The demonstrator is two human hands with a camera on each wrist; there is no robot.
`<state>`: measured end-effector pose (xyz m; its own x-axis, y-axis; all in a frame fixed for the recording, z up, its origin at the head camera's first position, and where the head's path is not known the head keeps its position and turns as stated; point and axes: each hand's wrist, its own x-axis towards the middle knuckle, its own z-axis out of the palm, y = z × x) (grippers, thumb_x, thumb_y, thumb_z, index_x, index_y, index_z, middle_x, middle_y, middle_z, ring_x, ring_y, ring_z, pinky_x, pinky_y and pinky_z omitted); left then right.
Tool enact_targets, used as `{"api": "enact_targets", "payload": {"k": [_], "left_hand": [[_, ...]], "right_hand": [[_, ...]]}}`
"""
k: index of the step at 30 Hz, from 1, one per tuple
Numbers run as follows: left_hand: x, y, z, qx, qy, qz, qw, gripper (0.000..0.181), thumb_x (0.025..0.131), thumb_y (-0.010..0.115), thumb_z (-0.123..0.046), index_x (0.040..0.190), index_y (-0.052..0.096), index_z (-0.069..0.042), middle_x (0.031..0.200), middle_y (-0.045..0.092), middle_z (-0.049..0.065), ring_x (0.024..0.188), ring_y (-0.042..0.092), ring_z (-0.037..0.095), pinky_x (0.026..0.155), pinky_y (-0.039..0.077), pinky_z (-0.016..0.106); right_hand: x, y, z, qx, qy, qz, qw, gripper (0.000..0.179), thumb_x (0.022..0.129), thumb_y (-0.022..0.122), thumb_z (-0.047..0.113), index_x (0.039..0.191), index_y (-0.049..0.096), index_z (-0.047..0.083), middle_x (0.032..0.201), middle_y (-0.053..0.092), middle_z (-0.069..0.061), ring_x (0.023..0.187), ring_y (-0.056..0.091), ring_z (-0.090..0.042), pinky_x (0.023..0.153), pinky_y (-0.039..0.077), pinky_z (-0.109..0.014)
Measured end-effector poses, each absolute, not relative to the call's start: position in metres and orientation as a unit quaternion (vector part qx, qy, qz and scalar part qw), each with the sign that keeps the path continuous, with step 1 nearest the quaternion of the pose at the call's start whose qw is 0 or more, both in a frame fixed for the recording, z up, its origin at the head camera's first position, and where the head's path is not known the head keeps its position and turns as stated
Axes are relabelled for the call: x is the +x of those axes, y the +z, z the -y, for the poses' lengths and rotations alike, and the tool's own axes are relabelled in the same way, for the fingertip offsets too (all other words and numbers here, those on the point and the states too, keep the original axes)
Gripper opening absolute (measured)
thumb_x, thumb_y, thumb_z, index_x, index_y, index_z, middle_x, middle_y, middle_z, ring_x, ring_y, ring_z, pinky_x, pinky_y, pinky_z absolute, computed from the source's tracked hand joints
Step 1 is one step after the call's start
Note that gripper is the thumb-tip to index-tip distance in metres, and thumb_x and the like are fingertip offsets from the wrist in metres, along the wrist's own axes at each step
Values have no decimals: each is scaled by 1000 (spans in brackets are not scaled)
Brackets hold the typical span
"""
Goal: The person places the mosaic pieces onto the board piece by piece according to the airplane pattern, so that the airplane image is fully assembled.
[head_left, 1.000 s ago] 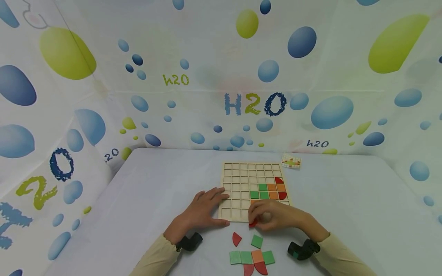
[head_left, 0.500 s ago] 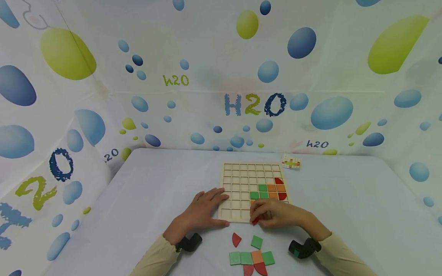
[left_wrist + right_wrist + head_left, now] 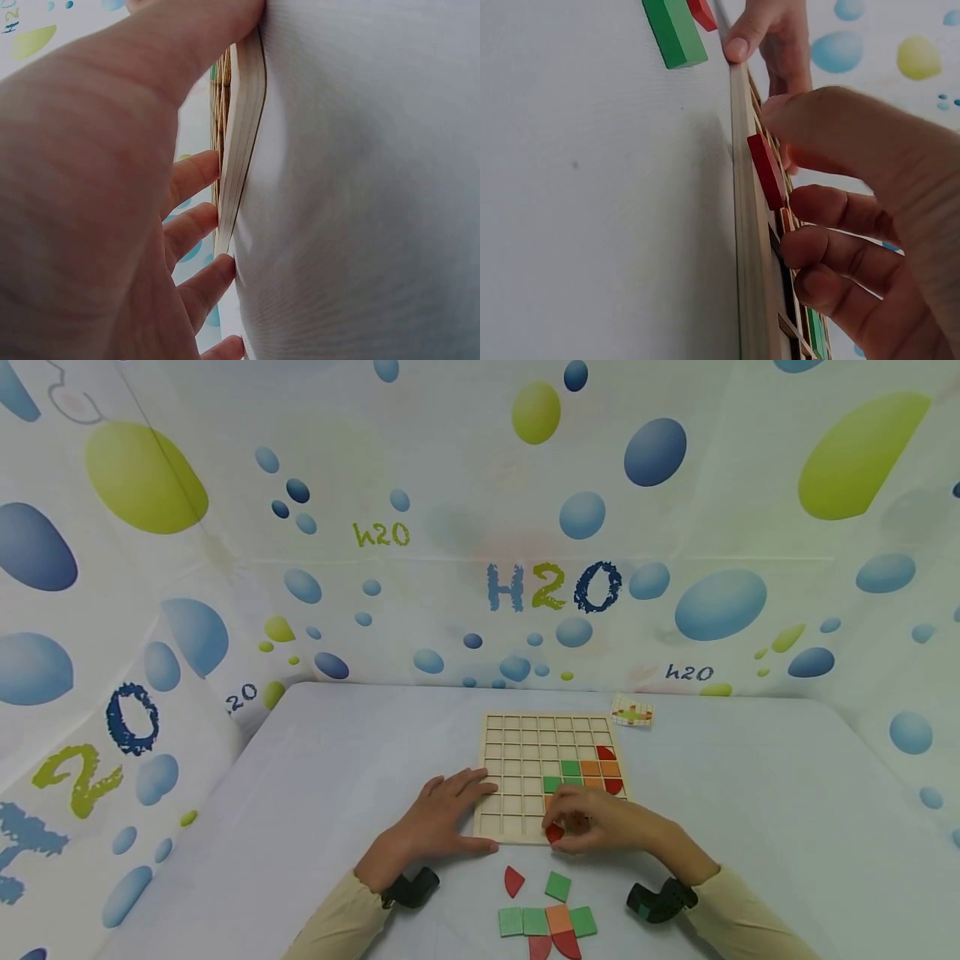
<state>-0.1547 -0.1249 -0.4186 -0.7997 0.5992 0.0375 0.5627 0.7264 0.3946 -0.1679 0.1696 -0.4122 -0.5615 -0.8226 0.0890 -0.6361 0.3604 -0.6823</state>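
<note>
A wooden grid board (image 3: 513, 758) lies flat on the white-covered table. My left hand (image 3: 450, 814) rests at its left side with the fingers spread and straight, fingertips on the edge and the thumb by the near left corner. In the left wrist view those fingers (image 3: 201, 219) touch the board's side. My right hand (image 3: 592, 820) pinches a red quarter-circle tile (image 3: 766, 172) between thumb and fingers, over the nearest row of cells. Green tiles (image 3: 572, 768), orange tiles (image 3: 591, 768) and red quarter-circle tiles fill some cells on the right; my right hand hides others.
In front of the board lie a loose red quarter-circle tile (image 3: 513, 882) and a green square tile (image 3: 557, 886). Nearer still is a cluster of green, orange and red tiles (image 3: 535, 921). A small pattern card (image 3: 632, 711) sits beyond the board's far right corner.
My right hand has brought the red quarter-circle tile slightly away from me, from the board's near edge to over the nearest row. My left hand has stayed still.
</note>
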Motion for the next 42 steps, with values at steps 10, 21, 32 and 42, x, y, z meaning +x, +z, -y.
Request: {"api": "enact_targets", "payload": {"k": [10,21,32,42], "left_hand": [[-155,-420,125,312,196,-928,49,74,80,75,-51,140,50,-15,152,38,10,141,33,33,107,27,62],[-156,-422,127,309,196,-929,55,74,81,74,-52,141,49,-16,153,36,8,142,31,32,109,26,60],[-156,-423,126,310,196,-929,52,75,81,74,-53,141,49,-16,153,37,9,142,32,32,108,27,61],[-157,-423,126,310,194,-929,51,75,81,74,-53,141,48,-17,153,36,8,142,31,32,109,26,60]], "right_hand": [[-168,-409,-170,-430,-317,-832,148,10,88,71,12,97,70,17,94,54,8,76,49,-2,66,47,-16],[-168,-405,-171,-410,-309,-846,145,11,86,68,5,93,69,15,93,54,7,75,50,-4,65,47,-18],[-168,-405,-170,-423,-307,-843,130,3,89,72,17,90,70,14,90,55,5,73,50,-4,63,46,-16],[-167,-406,-170,-428,-313,-837,135,5,90,71,20,92,71,16,89,56,7,73,49,-3,63,46,-16]]}}
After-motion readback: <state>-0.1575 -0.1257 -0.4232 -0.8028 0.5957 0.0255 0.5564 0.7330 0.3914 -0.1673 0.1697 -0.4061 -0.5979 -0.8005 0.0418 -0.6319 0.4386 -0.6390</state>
